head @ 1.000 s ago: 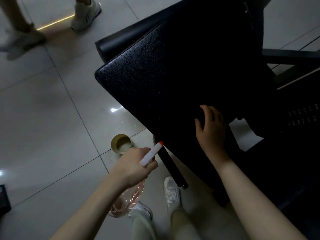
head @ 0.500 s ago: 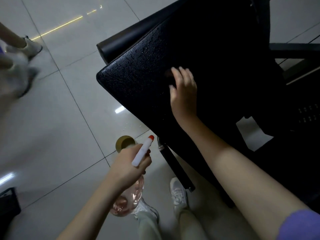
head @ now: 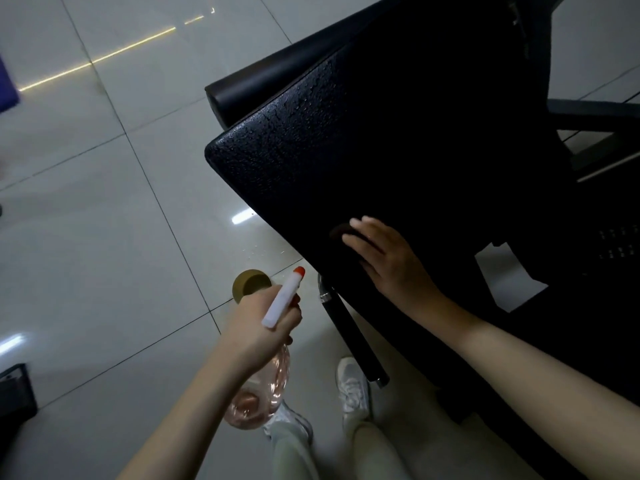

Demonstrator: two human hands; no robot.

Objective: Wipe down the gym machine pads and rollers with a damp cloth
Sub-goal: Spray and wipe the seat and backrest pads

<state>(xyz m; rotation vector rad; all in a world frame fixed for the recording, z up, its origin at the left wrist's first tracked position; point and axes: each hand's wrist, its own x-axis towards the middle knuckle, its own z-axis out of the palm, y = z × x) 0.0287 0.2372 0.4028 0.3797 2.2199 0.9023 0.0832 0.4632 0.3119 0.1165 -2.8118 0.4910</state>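
A large black gym machine pad (head: 346, 140) fills the upper right; its near-left part is speckled with water droplets. My right hand (head: 388, 261) lies flat on the pad near its lower edge, fingers straight, pressing a dark cloth (head: 341, 232) that only shows just beyond the fingertips. My left hand (head: 266, 323) grips a spray bottle (head: 259, 386) with clear pinkish body, white nozzle and red tip, held above the floor left of the pad. A black roller (head: 273, 77) lies behind the pad's far edge.
Pale glossy floor tiles (head: 104, 220) spread to the left. A small gold round container (head: 250, 284) stands on the floor by my left hand. A black handle bar (head: 349, 334) slopes down under the pad, above my white shoes (head: 353, 393). Machine frame (head: 595, 112) at right.
My right hand slid the cloth up the pad and then back down toward its near lower edge. The left hand with the bottle stayed roughly in place. A passer-by's feet left the view.
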